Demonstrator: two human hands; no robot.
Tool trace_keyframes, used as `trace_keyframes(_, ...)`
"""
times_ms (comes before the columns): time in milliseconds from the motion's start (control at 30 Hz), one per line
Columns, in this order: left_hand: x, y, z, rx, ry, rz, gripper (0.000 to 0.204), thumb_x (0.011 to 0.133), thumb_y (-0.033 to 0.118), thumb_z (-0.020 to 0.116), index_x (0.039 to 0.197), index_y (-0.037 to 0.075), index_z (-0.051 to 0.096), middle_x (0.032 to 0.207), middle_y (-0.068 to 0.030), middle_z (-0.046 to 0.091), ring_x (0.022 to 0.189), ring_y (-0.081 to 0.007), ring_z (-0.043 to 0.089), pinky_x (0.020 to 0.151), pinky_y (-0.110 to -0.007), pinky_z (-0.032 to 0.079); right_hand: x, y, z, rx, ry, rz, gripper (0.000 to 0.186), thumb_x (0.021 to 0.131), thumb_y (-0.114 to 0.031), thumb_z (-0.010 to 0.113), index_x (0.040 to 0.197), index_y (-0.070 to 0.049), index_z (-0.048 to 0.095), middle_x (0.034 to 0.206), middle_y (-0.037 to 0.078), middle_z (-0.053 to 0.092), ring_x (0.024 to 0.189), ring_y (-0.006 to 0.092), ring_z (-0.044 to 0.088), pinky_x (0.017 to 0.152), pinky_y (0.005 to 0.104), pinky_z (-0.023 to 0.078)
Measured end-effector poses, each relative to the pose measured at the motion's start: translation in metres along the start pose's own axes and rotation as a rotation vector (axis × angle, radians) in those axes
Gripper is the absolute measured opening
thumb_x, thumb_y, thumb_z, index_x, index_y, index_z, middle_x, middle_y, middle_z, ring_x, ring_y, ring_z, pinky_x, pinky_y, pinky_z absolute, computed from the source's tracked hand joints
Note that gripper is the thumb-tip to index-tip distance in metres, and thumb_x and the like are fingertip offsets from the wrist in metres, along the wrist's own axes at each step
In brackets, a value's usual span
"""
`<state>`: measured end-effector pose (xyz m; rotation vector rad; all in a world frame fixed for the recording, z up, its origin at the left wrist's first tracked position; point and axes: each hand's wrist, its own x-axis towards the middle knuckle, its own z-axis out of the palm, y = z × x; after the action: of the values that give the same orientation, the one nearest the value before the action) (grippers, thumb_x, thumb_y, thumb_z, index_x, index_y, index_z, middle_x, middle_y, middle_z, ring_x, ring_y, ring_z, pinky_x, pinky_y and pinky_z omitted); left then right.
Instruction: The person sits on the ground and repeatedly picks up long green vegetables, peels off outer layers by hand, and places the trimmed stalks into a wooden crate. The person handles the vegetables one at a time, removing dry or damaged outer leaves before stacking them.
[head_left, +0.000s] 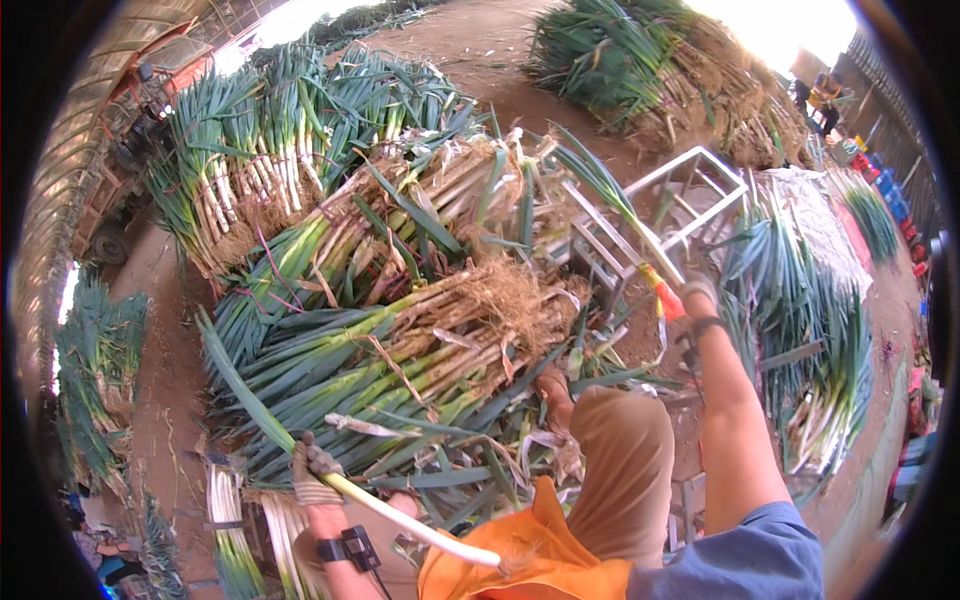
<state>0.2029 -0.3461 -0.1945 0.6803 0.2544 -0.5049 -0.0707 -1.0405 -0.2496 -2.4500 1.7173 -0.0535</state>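
Note:
A long green onion (265, 415) lies across my gloved left hand (317, 474), whose fingers close around its stalk. Its leaf points up and left, and its peeled white end reaches over an orange apron (540, 545) on my lap. Out to the right, my gloved right hand (698, 290) is closed at the white end of a second green onion (628, 215), which slants over a metal frame (690, 205). An orange piece (668, 300) sits just beside those fingers; what it is, I cannot make out. Below my right hand hang pale strips.
A large heap of unpeeled green onions (400, 350) with soil-crusted roots lies before my knees. Upright bundles (265, 150) stand behind it. Cleaned onions (800, 290) lie at right. Another pile (670, 70) is at the back, with a person (826, 95) farther right.

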Motion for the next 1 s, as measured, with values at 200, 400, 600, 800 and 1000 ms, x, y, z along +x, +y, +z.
trace_keyframes(200,0.013,-0.029,0.037,-0.064,-0.089,-0.140,0.032,0.092,0.031,0.054,0.111,0.006,0.055,0.063,0.0078,0.041,0.048,-0.0015,0.037,0.044,-0.019,0.036,0.037,0.025,0.048,-0.067,-0.206,0.092,0.033,0.080,-0.037,0.060,0.095,-0.009,0.067,0.095,0.016,0.065,0.091,0.0344,0.062,0.077,0.0413,0.048)
trace_keyframes(400,0.040,-0.066,0.063,-0.124,-0.197,-0.285,0.037,0.094,0.033,0.048,0.118,0.006,0.052,0.061,0.0078,0.032,0.047,-0.0020,0.032,0.043,-0.019,0.032,0.083,0.065,0.084,0.487,-0.132,-0.099,0.028,0.081,-0.029,0.063,0.095,-0.005,0.064,0.081,0.011,0.065,0.073,0.0241,0.063,0.066,0.0367,0.049)
trace_keyframes(600,0.035,-0.112,0.110,-0.042,-0.085,-0.271,0.041,0.093,0.035,0.048,0.124,0.007,0.048,0.063,0.0078,0.039,0.048,-0.0028,0.034,0.046,-0.018,0.031,-0.007,-0.035,-0.070,1.072,-0.402,-0.053,0.017,0.082,-0.020,0.061,0.091,-0.006,0.062,0.062,0.000,0.053,0.047,0.0086,0.048,0.040,0.0248,0.039)
trace_keyframes(800,0.048,-0.175,0.133,-0.179,-0.326,-0.325,0.034,0.090,0.024,0.056,0.114,0.000,0.054,0.110,-0.0158,0.060,0.100,-0.0230,0.060,0.082,-0.035,0.054,-0.164,-0.072,-0.117,1.183,-0.453,0.008,0.019,0.083,-0.013,0.063,0.099,-0.002,0.060,0.065,0.003,0.058,0.046,0.0104,0.052,0.039,0.0236,0.043)
trace_keyframes(1000,0.005,-0.183,0.151,-0.181,-0.367,-0.181,0.042,0.090,0.025,0.056,0.126,0.005,0.047,0.123,-0.0190,0.053,0.114,-0.0309,0.051,0.095,-0.044,0.045,-0.341,-0.118,-0.091,1.214,-0.741,-0.360,0.037,0.085,-0.012,0.063,0.119,-0.001,0.054,0.082,-0.002,0.059,0.070,0.0092,0.056,0.065,0.0217,0.047)
